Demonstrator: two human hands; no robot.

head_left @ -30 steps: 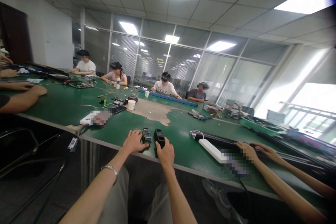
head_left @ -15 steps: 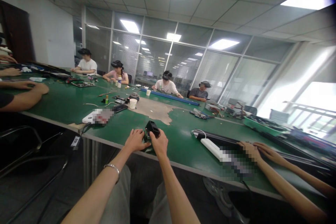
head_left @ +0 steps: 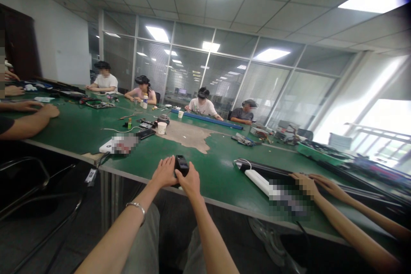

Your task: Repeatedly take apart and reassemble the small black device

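A small black box-shaped device [head_left: 182,165] is between my two hands, close to the near edge of the green table [head_left: 221,180]. My left hand [head_left: 165,173] lies against its left side, fingers pointing forward and thumb near its lower edge. My right hand [head_left: 190,180] grips it from the right, with the thumb across its near side. The underside of the device is hidden by my hands. A silver bracelet [head_left: 137,208] circles my left wrist.
Left of my hands lies a white power strip [head_left: 109,144]; a paper cup [head_left: 162,128] stands beyond. Another white strip [head_left: 257,182] is on the right, beside a person's hands [head_left: 305,185]. A person's arms [head_left: 35,115] rest at far left. Several people sit opposite.
The black device has turned more upright and shifted slightly left between my hands. My right hand has moved left with it, and the green part seen beside it earlier is now hidden.
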